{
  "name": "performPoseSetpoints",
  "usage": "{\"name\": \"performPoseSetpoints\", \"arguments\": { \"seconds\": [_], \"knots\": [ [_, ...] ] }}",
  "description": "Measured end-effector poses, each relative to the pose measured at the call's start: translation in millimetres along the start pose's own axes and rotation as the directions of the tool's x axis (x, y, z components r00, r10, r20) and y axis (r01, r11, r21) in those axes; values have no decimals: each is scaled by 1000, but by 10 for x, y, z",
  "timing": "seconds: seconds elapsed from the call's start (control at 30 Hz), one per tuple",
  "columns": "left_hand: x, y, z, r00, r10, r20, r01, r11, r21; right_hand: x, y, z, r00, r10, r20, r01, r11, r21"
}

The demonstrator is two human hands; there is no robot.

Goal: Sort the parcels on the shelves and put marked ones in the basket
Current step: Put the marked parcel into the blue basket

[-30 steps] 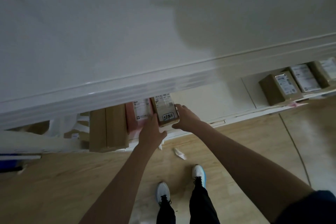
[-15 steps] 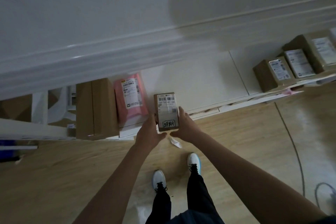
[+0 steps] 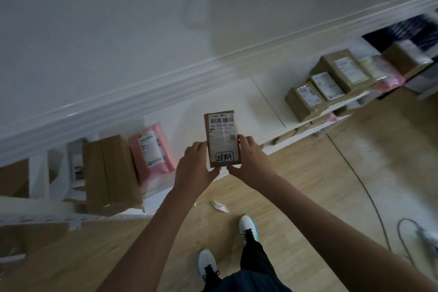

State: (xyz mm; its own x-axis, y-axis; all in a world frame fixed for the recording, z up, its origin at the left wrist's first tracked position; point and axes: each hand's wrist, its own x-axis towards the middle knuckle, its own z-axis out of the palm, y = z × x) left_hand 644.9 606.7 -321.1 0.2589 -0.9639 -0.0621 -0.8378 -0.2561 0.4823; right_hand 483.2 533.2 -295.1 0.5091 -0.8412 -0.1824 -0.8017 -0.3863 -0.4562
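Parcel, a small brown box [image 3: 222,140], sits in the middle of the frame, held up in the air in front of the white shelf [image 3: 194,114]. Both hands hold it: the left hand [image 3: 194,166] grips its left side and the right hand [image 3: 250,161] grips its right side, with thumbs under its bottom edge. It has a white label with a barcode on top and a hand-written mark in a box near the bottom. On the shelf to the left stand a pink bag parcel [image 3: 151,149] and a big brown box [image 3: 110,173], just beside each other. More brown boxes [image 3: 305,99] sit in a row on the shelf at the right. Below, on the wood floor [image 3: 308,185], lie a scrap of white paper [image 3: 219,206] and a grey cable [image 3: 369,197].
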Motion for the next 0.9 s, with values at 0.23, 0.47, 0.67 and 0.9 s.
{"name": "performPoseSetpoints", "arguments": {
  "seconds": [0.23,0.47,0.67,0.9],
  "knots": [
    [157,959,-181,948,316,-49,-313,948,59,-621,292,-807,962,150,-230,-160,987,-24],
    [292,2035,-46,833,553,21,-553,831,61,-1275,860,-1494,880,333,-338,-364,931,-28],
    [505,3196,231,725,686,57,-688,726,12,-1565,1639,-2110,774,471,-424,-506,862,34],
    [772,4490,712,664,742,93,-724,669,-169,-1807,2620,-2828,683,553,-476,-591,802,85]
  ]
}}
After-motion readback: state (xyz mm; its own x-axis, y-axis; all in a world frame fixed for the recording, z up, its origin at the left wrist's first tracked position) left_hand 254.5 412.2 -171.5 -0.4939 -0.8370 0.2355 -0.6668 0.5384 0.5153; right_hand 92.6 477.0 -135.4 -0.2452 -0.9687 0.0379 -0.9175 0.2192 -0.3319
